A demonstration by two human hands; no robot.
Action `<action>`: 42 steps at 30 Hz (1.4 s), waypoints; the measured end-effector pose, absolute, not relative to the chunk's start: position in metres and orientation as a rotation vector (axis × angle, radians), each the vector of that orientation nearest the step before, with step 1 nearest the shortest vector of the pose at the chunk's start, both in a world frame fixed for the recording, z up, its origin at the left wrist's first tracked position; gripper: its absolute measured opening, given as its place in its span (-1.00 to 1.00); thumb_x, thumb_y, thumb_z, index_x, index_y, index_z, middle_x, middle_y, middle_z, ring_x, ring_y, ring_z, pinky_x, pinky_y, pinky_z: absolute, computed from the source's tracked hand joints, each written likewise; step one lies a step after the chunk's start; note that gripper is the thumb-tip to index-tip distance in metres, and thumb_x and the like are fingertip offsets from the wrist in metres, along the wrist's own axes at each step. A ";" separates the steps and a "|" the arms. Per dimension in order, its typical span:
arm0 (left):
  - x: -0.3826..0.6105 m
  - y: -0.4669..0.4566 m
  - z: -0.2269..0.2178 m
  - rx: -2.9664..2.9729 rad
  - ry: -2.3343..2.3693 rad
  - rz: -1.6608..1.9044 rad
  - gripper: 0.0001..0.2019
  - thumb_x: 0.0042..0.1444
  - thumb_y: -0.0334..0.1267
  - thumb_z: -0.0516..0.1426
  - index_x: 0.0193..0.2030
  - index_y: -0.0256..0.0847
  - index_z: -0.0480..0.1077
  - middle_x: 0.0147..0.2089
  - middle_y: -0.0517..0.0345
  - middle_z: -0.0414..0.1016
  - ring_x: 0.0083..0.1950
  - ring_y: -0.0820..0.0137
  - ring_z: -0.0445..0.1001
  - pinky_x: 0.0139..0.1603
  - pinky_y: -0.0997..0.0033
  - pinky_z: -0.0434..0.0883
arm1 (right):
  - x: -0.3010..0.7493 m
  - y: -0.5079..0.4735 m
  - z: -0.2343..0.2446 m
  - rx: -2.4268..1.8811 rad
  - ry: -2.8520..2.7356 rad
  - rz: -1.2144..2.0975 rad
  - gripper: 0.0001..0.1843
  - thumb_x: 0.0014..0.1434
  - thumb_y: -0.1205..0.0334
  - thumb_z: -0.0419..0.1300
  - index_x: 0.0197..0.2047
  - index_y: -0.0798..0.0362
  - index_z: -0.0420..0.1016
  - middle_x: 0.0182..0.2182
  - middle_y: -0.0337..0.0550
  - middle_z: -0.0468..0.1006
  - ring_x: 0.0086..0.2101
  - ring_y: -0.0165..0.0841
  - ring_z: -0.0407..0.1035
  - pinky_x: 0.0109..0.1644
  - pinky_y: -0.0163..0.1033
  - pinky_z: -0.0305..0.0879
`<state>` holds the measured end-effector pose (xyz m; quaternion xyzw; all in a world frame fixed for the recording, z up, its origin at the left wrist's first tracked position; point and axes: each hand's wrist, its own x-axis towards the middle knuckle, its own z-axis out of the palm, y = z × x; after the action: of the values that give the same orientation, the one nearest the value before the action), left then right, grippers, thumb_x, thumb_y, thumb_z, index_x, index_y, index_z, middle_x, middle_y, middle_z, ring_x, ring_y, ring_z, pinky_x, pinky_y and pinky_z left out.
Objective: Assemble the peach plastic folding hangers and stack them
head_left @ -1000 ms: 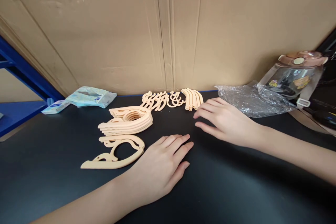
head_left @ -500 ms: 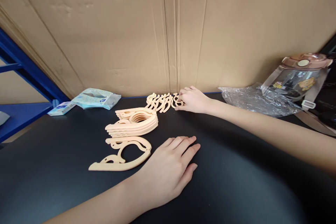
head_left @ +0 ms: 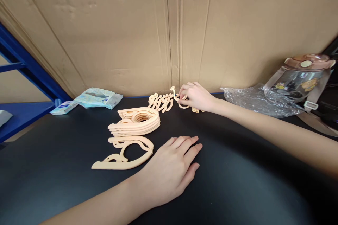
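My right hand [head_left: 196, 95] is at the back of the table, its fingers pinched on a small cream plastic hanger hook [head_left: 174, 93] whose curled end sticks up to the left. Several more loose hooks [head_left: 160, 102] lie just left of it, and a few small cream pieces show partly hidden under the hand. My left hand [head_left: 173, 168] rests palm down on the table, fingers stretched out and holding nothing. Left of it lies a single folding hanger [head_left: 124, 164], with a neat stack of folded hangers [head_left: 138, 126] behind it.
The black table [head_left: 232, 182] meets a cardboard wall [head_left: 118, 35]. A tissue pack [head_left: 99, 98] and a smaller pack [head_left: 63, 107] lie back left, near a blue metal frame [head_left: 34, 70]. Crumpled clear plastic [head_left: 245, 100] and a strapped water bottle [head_left: 298, 77] stand back right.
My right hand has raised a hook from the back of the table, and its curled end now stands up. The left hand stays flat in place. The view has shifted slightly.
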<state>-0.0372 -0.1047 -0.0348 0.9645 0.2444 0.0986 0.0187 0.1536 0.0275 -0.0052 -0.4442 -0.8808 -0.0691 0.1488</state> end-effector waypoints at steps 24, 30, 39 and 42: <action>-0.028 -0.107 -0.032 3.033 0.763 0.462 -0.71 0.28 -0.37 -0.03 0.12 -0.18 0.28 0.03 0.01 0.36 -0.02 0.22 0.38 -0.09 0.19 0.42 | 0.191 -0.127 -0.023 -1.084 -2.517 0.125 -0.89 0.23 0.22 0.21 -0.33 0.04 0.49 -0.19 -0.21 0.51 -0.10 -0.32 0.36 0.22 -0.03 0.07; -0.029 -0.104 -0.037 3.062 0.710 0.471 -0.78 0.29 -0.39 -0.03 0.02 -0.24 0.33 0.00 0.00 0.38 -0.04 0.24 0.39 -0.14 0.22 0.41 | 0.194 -0.127 -0.022 -1.068 -2.511 0.125 -0.72 0.27 0.05 0.14 -0.34 0.06 0.49 -0.28 -0.18 0.49 -0.18 -0.32 0.37 0.17 -0.03 0.13; -0.029 -0.104 -0.039 2.996 0.748 0.525 -0.82 0.28 -0.40 -0.02 -0.04 -0.27 0.35 0.00 0.02 0.41 -0.07 0.26 0.41 -0.14 0.20 0.42 | 0.197 -0.128 -0.023 -0.993 -2.588 0.206 -0.76 0.33 0.11 0.08 -0.23 0.08 0.47 -0.30 -0.19 0.51 -0.28 -0.36 0.36 -0.11 -0.21 0.24; -0.028 -0.104 -0.039 2.977 0.756 0.527 -0.83 0.27 -0.40 -0.01 -0.06 -0.27 0.35 0.00 0.02 0.42 -0.07 0.26 0.41 -0.13 0.20 0.43 | 0.198 -0.128 -0.023 -0.913 -2.624 0.186 -0.77 0.33 0.14 0.07 -0.21 0.10 0.47 -0.30 -0.17 0.52 -0.24 -0.35 0.37 -0.08 -0.20 0.23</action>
<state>-0.0285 -0.1044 -0.0392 0.9552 0.2427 0.1691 0.0128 0.1976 -0.1285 -0.0233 -0.3226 -0.9274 0.0659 0.1774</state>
